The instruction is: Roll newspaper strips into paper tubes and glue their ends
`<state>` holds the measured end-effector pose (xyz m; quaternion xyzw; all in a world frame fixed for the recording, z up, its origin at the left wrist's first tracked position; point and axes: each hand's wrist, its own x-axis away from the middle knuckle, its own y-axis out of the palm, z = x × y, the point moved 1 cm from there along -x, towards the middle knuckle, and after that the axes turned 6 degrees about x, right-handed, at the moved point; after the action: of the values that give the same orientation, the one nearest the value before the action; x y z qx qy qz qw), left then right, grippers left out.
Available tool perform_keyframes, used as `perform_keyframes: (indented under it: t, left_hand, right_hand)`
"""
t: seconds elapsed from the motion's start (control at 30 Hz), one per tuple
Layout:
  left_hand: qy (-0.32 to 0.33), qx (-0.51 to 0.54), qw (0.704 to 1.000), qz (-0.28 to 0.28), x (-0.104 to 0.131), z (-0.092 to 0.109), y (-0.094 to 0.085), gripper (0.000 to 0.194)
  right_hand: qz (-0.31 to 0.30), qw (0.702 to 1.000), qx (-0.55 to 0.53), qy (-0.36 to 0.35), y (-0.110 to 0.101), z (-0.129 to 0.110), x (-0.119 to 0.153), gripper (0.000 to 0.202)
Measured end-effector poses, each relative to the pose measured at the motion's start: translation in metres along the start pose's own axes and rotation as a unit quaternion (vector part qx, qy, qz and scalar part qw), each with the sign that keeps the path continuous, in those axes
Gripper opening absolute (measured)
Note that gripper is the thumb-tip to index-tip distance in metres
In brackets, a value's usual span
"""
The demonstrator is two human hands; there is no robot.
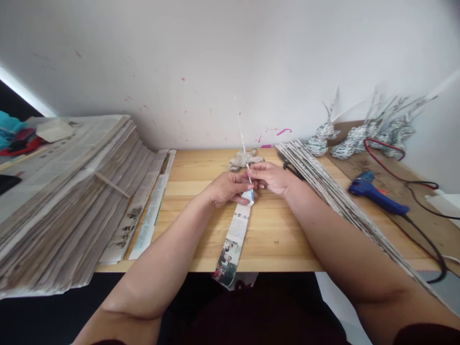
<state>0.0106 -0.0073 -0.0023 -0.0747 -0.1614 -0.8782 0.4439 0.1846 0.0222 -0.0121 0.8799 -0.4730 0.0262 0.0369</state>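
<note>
Both hands meet over the middle of the wooden table, gripping a newspaper strip [237,227] whose upper part is rolled into a thin tube [241,132]. My left hand [230,188] pinches the strip where flat paper turns into the roll. My right hand [269,176] has its fingers closed around the tube just above. From the hands the tube points up toward the wall. The flat printed end of the strip hangs down past the table's front edge. Behind the hands lies a crumpled greyish cloth [237,159].
A tall newspaper stack [97,191] stands at left, with cut paper strips [153,211] beside it. To the right lie a bundle of rolled paper tubes [334,196], a blue glue gun [377,194] with a cord, and cardboard [362,177]. Several woven paper figures [321,139] stand behind.
</note>
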Motion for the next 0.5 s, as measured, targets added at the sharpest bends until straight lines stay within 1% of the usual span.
perform_keyframes:
  t: [0.2, 0.3, 0.5]
  left_hand:
    - [0.005, 0.003, 1.000, 0.017, -0.0020, -0.0036, -0.0020, 0.030]
    - [0.005, 0.003, 1.000, 0.019, -0.0023, -0.0048, -0.0015, 0.028]
    - [0.002, 0.006, 0.999, 0.042, -0.0021, -0.0033, 0.0011, 0.027]
  right_hand:
    - [0.031, 0.999, -0.016, 0.011, 0.0023, -0.0028, -0.0009, 0.031]
    - [0.039, 0.999, -0.016, 0.015, 0.0051, -0.0054, -0.0003, 0.031]
    - [0.045, 0.999, -0.004, 0.019, 0.0086, -0.0076, 0.0011, 0.033]
